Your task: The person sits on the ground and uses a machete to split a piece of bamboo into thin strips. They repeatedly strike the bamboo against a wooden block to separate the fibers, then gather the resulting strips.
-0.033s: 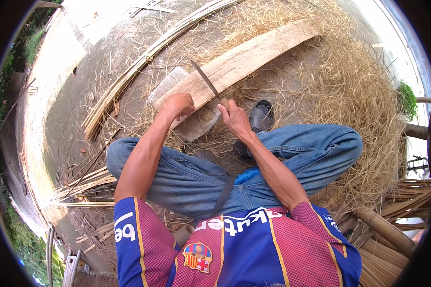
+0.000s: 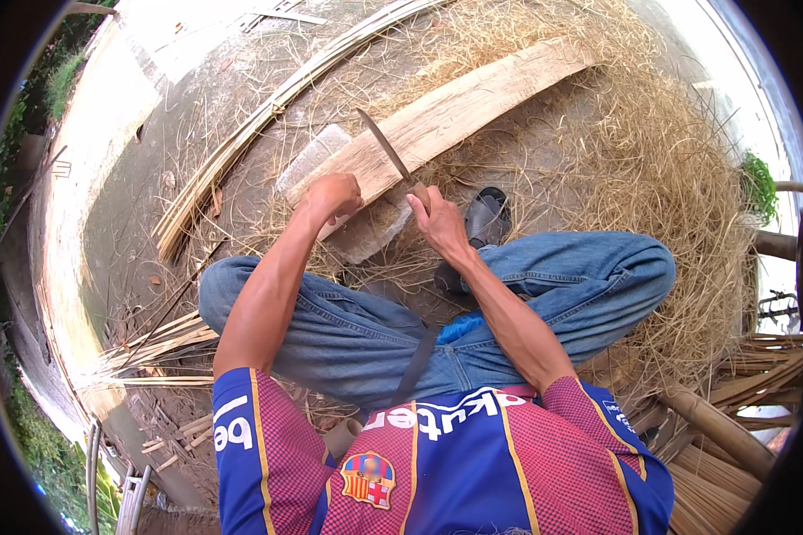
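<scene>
Long, flat, pale-tan wooden plank (image 2: 455,111): grain visible lengthwise, surface streaked; outline appears bowed in this wide view. Lies slantwise, near end at lower left beside the left hand (image 2: 334,196), far end at upper right among straw-coloured shavings (image 2: 629,53). Near portion passes over a grey rectangular block (image 2: 315,159). Knife with narrow dark-grey metal blade and brown handle (image 2: 385,143): handle gripped in the right hand (image 2: 437,219), blade slanting up-left across the plank's near half, tip pointing away from the person. Blade-to-wood contact: cannot be determined.
</scene>
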`<state>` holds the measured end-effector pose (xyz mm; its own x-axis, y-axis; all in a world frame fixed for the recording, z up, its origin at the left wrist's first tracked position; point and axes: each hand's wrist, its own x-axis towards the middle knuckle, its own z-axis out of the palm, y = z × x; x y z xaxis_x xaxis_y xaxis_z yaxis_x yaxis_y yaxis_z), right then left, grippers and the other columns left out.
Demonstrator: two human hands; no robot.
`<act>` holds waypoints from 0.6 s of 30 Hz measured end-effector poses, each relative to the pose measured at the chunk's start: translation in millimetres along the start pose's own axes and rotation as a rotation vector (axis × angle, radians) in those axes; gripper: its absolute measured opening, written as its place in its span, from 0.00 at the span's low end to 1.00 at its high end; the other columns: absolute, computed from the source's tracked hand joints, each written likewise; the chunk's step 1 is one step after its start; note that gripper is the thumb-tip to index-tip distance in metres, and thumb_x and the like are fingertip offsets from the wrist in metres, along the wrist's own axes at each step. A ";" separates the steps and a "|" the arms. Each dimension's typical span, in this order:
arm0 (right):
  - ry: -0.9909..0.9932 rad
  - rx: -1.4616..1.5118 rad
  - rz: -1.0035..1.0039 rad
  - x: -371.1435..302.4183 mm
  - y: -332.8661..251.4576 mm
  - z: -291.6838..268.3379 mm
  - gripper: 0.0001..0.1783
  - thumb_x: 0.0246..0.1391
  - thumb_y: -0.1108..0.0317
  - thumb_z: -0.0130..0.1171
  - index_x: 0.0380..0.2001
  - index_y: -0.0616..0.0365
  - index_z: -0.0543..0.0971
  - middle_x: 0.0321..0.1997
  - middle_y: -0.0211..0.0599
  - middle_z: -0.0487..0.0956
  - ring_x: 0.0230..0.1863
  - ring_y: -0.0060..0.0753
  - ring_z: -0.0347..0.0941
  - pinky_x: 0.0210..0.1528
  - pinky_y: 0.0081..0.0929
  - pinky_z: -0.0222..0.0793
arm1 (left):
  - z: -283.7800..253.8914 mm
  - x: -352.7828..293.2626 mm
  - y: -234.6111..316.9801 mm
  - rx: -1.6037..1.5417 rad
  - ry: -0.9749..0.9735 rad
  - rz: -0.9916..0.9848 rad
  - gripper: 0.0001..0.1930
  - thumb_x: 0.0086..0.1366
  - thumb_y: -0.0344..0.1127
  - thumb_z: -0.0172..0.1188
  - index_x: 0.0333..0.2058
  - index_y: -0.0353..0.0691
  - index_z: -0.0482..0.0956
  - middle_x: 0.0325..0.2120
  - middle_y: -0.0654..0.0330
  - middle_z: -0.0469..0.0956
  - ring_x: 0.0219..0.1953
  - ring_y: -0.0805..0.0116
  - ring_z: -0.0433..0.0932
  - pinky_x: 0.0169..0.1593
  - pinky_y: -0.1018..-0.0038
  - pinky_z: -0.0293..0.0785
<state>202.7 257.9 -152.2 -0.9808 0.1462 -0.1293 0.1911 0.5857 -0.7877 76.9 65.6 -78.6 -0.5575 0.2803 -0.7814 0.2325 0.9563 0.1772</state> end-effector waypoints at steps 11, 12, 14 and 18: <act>0.068 -0.029 -0.081 6.8 -3.1 6.4 0.22 0.65 0.49 0.55 0.38 0.59 0.69 0.28 0.60 0.80 0.33 0.67 0.77 0.33 0.56 0.71 | -5.3 2.2 4.0 -0.056 0.095 0.103 0.17 0.68 0.40 0.50 0.29 0.34 0.81 0.25 0.53 0.83 0.21 0.61 0.84 0.23 0.69 0.79; 0.018 -0.077 -0.050 8.3 0.9 7.2 0.22 0.65 0.49 0.55 0.38 0.59 0.69 0.28 0.60 0.80 0.34 0.67 0.77 0.34 0.56 0.71 | -5.2 2.7 4.5 -0.050 0.093 0.097 0.16 0.68 0.40 0.50 0.29 0.34 0.81 0.25 0.53 0.83 0.21 0.61 0.84 0.23 0.68 0.79; -0.029 -0.097 -0.011 8.4 3.3 6.6 0.22 0.65 0.49 0.54 0.38 0.59 0.69 0.28 0.61 0.80 0.34 0.67 0.78 0.34 0.56 0.71 | -4.8 3.4 4.6 -0.041 0.082 0.076 0.16 0.68 0.40 0.50 0.30 0.34 0.81 0.25 0.53 0.83 0.21 0.61 0.84 0.24 0.68 0.79; 0.005 0.042 0.015 3.0 -5.5 0.0 0.20 0.66 0.50 0.54 0.37 0.59 0.70 0.28 0.61 0.79 0.34 0.67 0.78 0.33 0.54 0.70 | -6.3 2.8 7.1 0.021 0.058 0.064 0.15 0.68 0.38 0.51 0.35 0.35 0.84 0.31 0.52 0.84 0.24 0.61 0.85 0.25 0.69 0.80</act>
<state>198.6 255.1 -148.2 -0.9775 0.1589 -0.1384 0.2040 0.5497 -0.8101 71.9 73.7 -75.8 -0.5861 0.3460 -0.7326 0.2859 0.9344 0.2126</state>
